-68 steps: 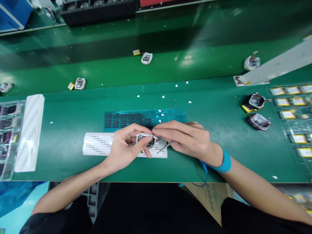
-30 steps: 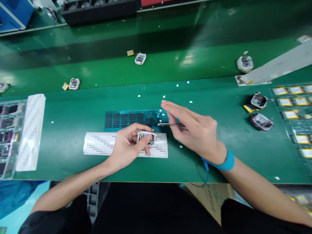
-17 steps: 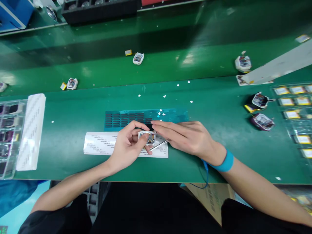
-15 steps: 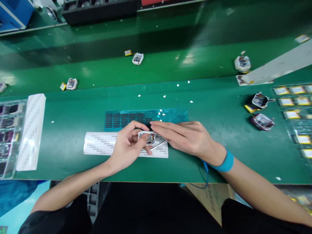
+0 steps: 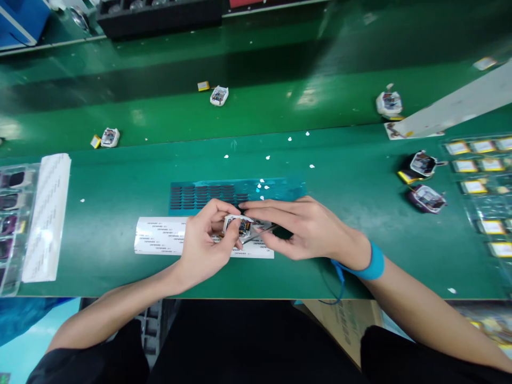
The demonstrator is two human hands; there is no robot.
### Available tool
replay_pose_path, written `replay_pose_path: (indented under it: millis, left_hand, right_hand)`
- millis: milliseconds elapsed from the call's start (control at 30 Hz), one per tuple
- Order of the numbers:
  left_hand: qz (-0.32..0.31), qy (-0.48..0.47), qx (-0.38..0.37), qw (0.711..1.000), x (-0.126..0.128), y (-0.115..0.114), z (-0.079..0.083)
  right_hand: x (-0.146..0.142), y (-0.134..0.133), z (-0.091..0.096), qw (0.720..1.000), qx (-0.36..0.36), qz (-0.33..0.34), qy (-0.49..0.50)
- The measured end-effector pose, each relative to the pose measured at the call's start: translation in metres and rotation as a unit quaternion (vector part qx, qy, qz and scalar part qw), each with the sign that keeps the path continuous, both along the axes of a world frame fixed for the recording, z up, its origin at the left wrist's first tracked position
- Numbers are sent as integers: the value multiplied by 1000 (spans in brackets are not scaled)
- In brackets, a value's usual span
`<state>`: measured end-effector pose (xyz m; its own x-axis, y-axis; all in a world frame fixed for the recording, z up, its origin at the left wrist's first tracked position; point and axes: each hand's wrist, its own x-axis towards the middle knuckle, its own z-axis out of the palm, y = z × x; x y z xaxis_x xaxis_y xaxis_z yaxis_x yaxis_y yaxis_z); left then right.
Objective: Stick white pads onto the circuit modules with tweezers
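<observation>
My left hand [image 5: 206,242] grips a small white device shell [image 5: 238,225] with an exposed circuit board, held just above a white printed label strip [image 5: 160,235]. My right hand [image 5: 304,226] holds thin metal tweezers [image 5: 259,233], whose tips reach the shell's right side; its forefinger lies across the shell's top edge. A blue wrist strap [image 5: 370,262] with a cord circles my right wrist. Just beyond both hands lies a blue sheet of small dark pads [image 5: 208,195].
Two dark device shells [image 5: 424,181] and a clear tray of yellow-labelled parts [image 5: 480,186] lie at the right. A tray of dark parts [image 5: 12,213] and a white strip stack [image 5: 46,216] sit left. More white shells [image 5: 219,96] ride the far green belt [image 5: 280,101].
My right hand swung out toward the blue sheet with the tweezers, then came back to the shell in my left hand. The shells on the belt drifted left.
</observation>
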<state>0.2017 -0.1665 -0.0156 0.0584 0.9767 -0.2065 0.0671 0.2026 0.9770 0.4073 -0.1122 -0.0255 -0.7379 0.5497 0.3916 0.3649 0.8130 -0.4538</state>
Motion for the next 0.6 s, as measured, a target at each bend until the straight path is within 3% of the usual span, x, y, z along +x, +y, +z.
replay_pose_path:
  millis: [167, 267, 367, 467, 600]
  left_hand:
    - [11, 16, 21, 1000, 0, 0, 1]
    - [19, 9, 20, 1000, 0, 1, 0]
    - [27, 3, 15, 1000, -1, 3, -1]
    - [31, 5, 9, 999, -2, 4, -1]
    - [37, 19, 14, 999, -1, 2, -2]
  right_hand:
    - [-2, 2, -3, 997, -74, 2, 29]
    - [-2, 2, -4, 997, -80, -7, 22]
    - [-1, 2, -4, 999, -29, -32, 4]
    - [2, 1, -2, 996, 67, -56, -24]
    - [2, -3, 3, 984, 166, -40, -42]
